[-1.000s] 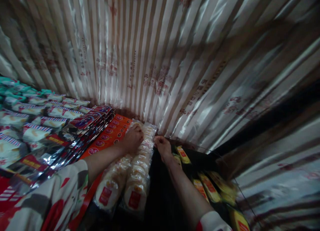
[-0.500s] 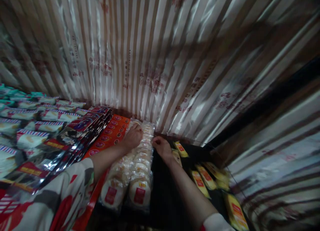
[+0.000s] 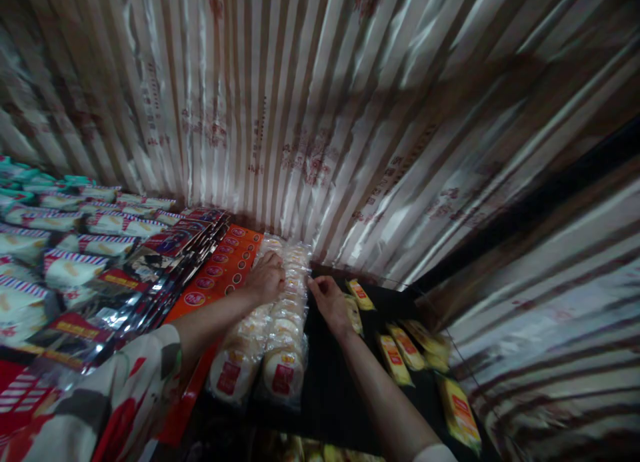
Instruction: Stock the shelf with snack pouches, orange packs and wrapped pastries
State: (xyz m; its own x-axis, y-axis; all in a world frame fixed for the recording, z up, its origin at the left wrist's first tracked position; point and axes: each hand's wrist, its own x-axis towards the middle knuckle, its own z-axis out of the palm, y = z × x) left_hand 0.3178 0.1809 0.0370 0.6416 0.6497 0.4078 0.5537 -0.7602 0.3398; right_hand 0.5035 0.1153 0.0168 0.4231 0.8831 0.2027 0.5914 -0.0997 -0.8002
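Two rows of round, flat cakes in clear wrappers with red labels run away from me, overlapping: a left row [image 3: 233, 375] and a right row [image 3: 283, 375]. My left hand [image 3: 267, 277] rests over the far part of the rows, its fingers curled down on the wrappers. What its fingertips grip is hidden. At the right row's outer edge, my right hand [image 3: 327, 299] has thumb and fingers drawn together in a pinch, close to the wrappers. Anything between those fingertips is too small to make out.
Left of the cakes lies an orange printed sheet [image 3: 213, 272], then overlapping dark packets [image 3: 170, 249] and many white striped packets [image 3: 75, 265]. Several yellow packets [image 3: 393, 359] are scattered on the black surface [image 3: 333, 389] at right. A striped curtain [image 3: 300, 115] hangs behind.
The view has shifted slightly. Both hands have come a little nearer along the rows, with the left fingers still curled and the right still pinched.
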